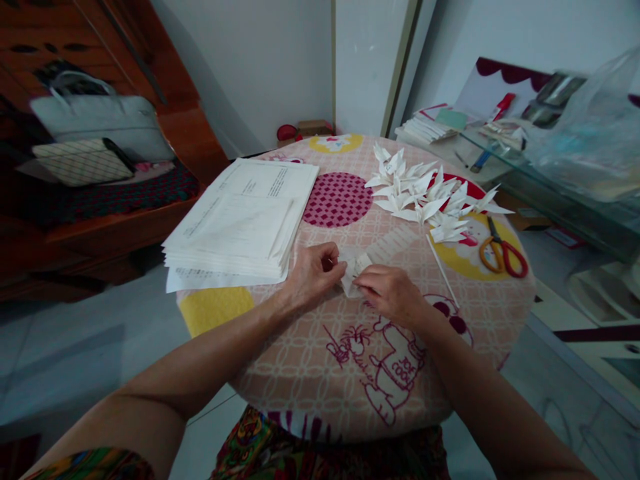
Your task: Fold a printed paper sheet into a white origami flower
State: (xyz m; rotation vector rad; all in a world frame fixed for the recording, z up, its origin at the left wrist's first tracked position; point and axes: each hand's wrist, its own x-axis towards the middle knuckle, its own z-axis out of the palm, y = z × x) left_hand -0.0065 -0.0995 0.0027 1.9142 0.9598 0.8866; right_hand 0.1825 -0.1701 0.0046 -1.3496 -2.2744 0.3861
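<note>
Near the middle of the round table, my left hand (320,268) and my right hand (389,292) pinch a small folded piece of white paper (349,283) from either side. The fingers of both hands are closed on its edges. Just beyond it lies a strip of printed paper (395,244), partly hidden by the right hand. To the left of my left hand rests a thick stack of printed paper sheets (240,220). Several folded white paper cranes (425,190) are bunched together at the far right of the table.
Scissors (501,252) with orange and red handles lie at the table's right edge. A thin white stick (443,272) lies left of them. The patterned tablecloth (300,360) covers the table. A glass shelf (550,193) adjoins at right; a wooden bench (115,217) with bags stands left.
</note>
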